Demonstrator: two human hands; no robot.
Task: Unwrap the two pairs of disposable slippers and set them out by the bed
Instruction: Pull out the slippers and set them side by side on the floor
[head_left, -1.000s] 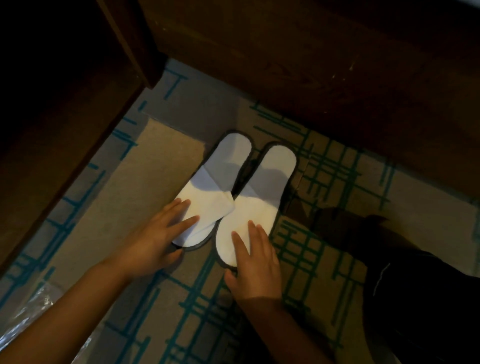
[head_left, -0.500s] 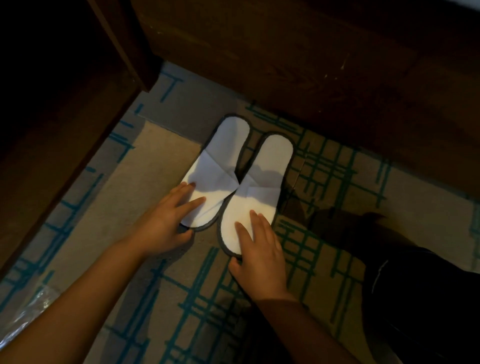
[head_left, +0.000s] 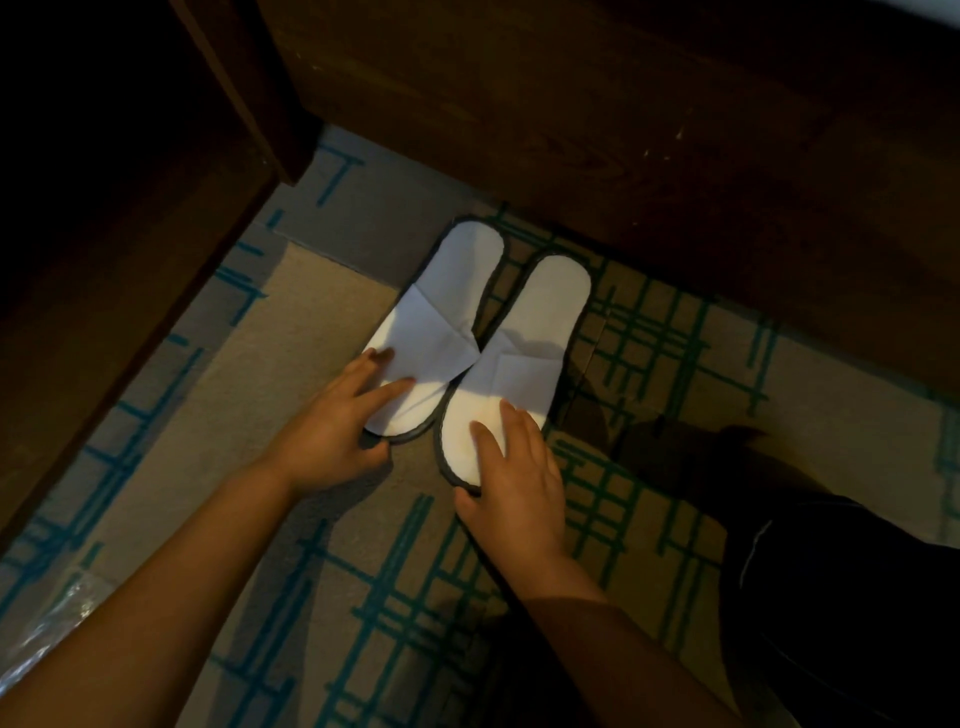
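Two white disposable slippers with dark trim lie side by side on the patterned carpet, heels toward the dark wooden bed frame (head_left: 649, 130). My left hand (head_left: 332, 421) rests with spread fingers on the toe end of the left slipper (head_left: 441, 312). My right hand (head_left: 514, 478) lies flat on the toe end of the right slipper (head_left: 535, 332), thumb at its edge. The toe ends touch; the heels splay slightly apart. A second pair is not in view.
Dark wooden furniture (head_left: 119, 234) borders the carpet on the left. A crumpled clear plastic wrapper (head_left: 47, 639) lies at the lower left. My dark-clothed knee (head_left: 841, 597) is at the lower right. The beige carpet with teal lines (head_left: 363, 597) lies between my arms.
Both slippers have slid a little farther toward the bed frame under my hands. The hands stay pressed on the toe ends.
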